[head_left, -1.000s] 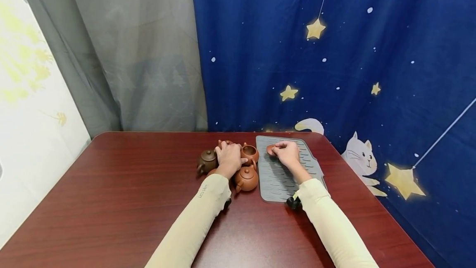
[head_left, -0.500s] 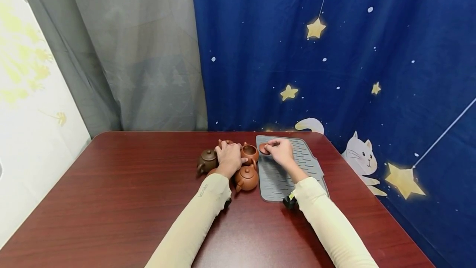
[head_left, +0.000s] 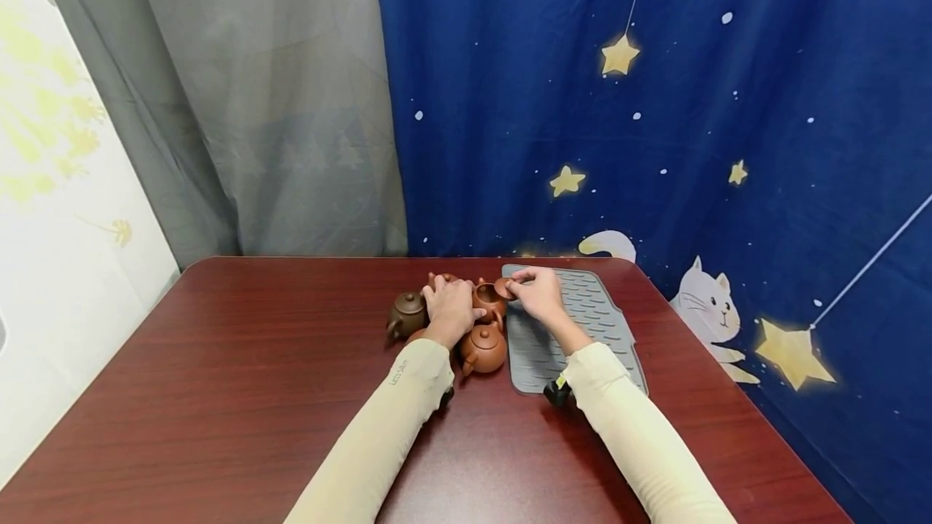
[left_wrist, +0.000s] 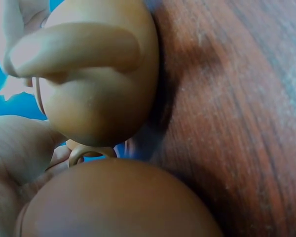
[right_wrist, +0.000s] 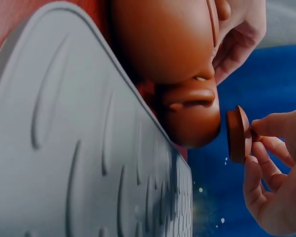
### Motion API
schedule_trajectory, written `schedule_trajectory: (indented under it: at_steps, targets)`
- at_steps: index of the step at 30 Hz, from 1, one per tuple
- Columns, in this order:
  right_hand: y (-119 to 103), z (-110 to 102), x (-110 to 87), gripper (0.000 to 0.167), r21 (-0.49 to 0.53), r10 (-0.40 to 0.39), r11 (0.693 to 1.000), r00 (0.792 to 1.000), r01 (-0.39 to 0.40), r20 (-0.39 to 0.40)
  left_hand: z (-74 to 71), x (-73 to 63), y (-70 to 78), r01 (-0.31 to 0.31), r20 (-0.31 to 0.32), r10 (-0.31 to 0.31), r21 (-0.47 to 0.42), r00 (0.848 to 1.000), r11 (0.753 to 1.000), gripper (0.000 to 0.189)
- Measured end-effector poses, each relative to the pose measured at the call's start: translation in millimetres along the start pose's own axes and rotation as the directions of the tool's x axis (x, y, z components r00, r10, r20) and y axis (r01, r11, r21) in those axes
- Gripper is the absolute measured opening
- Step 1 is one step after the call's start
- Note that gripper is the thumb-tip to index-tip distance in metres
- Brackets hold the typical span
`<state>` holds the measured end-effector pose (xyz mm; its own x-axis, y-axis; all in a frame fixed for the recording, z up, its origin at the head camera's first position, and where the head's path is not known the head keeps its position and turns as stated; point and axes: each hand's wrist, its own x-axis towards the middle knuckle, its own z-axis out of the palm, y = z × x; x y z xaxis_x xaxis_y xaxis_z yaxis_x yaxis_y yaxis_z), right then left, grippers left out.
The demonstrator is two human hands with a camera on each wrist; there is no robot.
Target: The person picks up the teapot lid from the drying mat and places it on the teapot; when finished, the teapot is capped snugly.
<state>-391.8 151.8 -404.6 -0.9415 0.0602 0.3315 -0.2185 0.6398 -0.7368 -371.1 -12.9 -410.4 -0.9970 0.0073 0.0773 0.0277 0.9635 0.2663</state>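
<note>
My right hand pinches a small reddish-clay teapot lid by its knob, tilted on edge in the right wrist view. In the head view the lid overlaps the right side of the rim of a lidless teapot, whose round opening faces up. My left hand lies among the teapots, its thumb at the open pot's left side; its other fingertips are partly hidden and I cannot tell what they hold. Just in front stands a lidded orange-brown teapot. To the left is a dark brown lidded teapot.
Another reddish teapot shows behind the left hand, and part of one more beside the left wrist. A grey ridged mat lies right of the pots on the red-brown wooden table. Curtains hang behind.
My right hand has carried the lid leftward, from over the grey mat to the rim of the open teapot. The left hand and the teapots have stayed in place.
</note>
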Motion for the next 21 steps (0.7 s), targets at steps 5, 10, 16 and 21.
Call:
schedule_trajectory:
  at_steps: [5,10,16,21]
  targets:
    - [-6,6,1.2,0.013,-0.013,-0.022,1.000,0.999,0.023,0.027,-0.4,0.9,-0.1,0.005,0.001,-0.005,0.011,1.000,1.000,0.048]
    - [-12,11,1.4,0.012,-0.037,-0.033,0.999,0.998,0.035,0.060,0.1,0.8,0.5,0.004,-0.003,-0.004,0.025,1.000,1.000,0.047]
    - [-15,17,0.6,0.010,-0.052,-0.002,0.999,0.997,0.006,0.074,1.5,0.9,-0.1,-0.005,-0.010,0.006,0.031,1.000,0.999,0.047]
    - [-14,21,1.6,0.011,-0.051,-0.009,0.999,0.997,0.013,0.074,2.3,0.9,-0.9,-0.008,-0.010,0.008,0.022,1.000,1.000,0.048]
